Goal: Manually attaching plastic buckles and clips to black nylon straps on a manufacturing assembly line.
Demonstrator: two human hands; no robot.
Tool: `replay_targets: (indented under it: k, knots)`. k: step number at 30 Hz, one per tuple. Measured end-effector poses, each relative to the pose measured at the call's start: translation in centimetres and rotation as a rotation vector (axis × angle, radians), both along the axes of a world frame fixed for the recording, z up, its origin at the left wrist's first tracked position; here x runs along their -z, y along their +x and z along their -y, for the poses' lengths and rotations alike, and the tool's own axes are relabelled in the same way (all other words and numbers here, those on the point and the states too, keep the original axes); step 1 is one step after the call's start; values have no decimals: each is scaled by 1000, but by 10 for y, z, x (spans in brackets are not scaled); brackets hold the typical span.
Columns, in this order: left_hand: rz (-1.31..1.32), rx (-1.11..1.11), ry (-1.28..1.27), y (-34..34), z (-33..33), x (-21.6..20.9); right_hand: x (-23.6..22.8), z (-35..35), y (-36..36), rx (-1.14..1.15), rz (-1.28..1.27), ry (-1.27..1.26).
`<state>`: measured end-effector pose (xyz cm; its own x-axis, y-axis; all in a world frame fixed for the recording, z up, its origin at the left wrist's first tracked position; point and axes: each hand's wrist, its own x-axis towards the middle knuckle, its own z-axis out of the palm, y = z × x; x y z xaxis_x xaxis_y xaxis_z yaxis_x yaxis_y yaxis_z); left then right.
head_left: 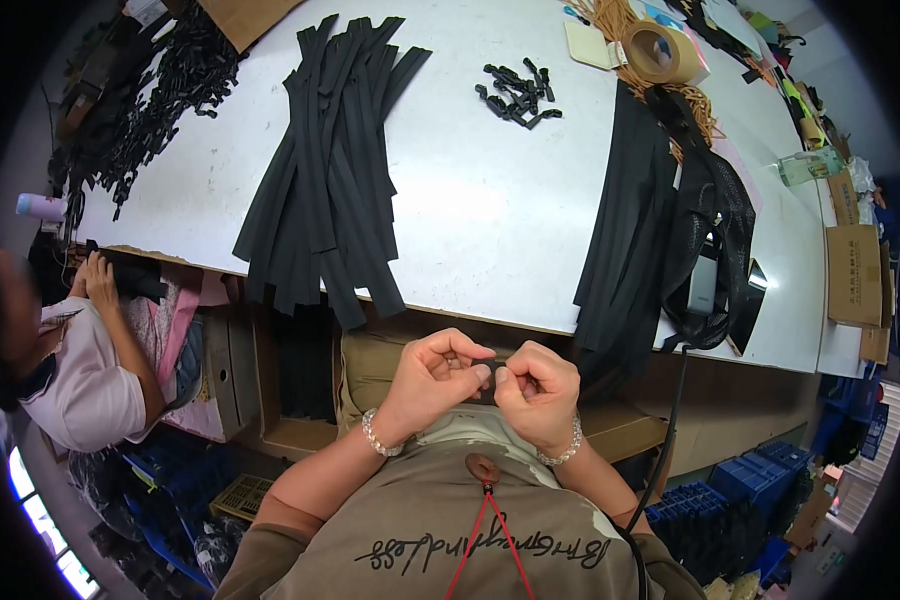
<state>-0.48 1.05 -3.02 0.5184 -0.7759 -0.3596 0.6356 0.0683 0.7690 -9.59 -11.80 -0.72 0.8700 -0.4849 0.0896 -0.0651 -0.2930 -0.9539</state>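
Fingers (454, 346) of the left hand (438, 374) and right hand (542, 398) are pinched close, tip to tip, on a small black piece (494, 367). It is held near the body, just in front of the near edge of the white table (480, 220). Most of it is hidden, so it cannot be told if one part or two are held. It seems to be worked by both hands at once. For the next move, a tight pinch and small, soft pushes or turns seem to be needed.

The left strips (340, 170) and right strips (625, 210) are hung over the near edge and could be bumped by a wide swing. Between them, open room is left, up to some black clips (518, 92) on the far side.
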Motion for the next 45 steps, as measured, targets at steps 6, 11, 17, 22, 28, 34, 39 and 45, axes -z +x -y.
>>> replay_targets:
  k: [6, 11, 17, 22, 28, 34, 39, 45]
  knots:
    - [-14, 14, -3, -1, -2, -1, 13, -5, -7, 49, -14, 128]
    - [46, -60, 32, -3, -6, -2, 9, 0, -5, 6, -19, 213]
    - [126, -71, -31, -6, -9, -6, 11, 3, -11, -103, 43, 163]
    - [162, -73, -103, -9, -9, -1, 5, -7, -11, 5, 101, 11]
    - [154, -44, -108, -6, -10, -4, 2, -11, -10, 54, 124, -33]
    - [154, -10, -74, -6, -11, -5, 8, -12, -13, 86, 112, -5]
    - [230, -76, 22, -8, -7, -9, 17, -7, -11, 32, 59, 195]
    - [117, -63, 151, -4, -5, 19, 50, -4, -15, 37, -35, 584]
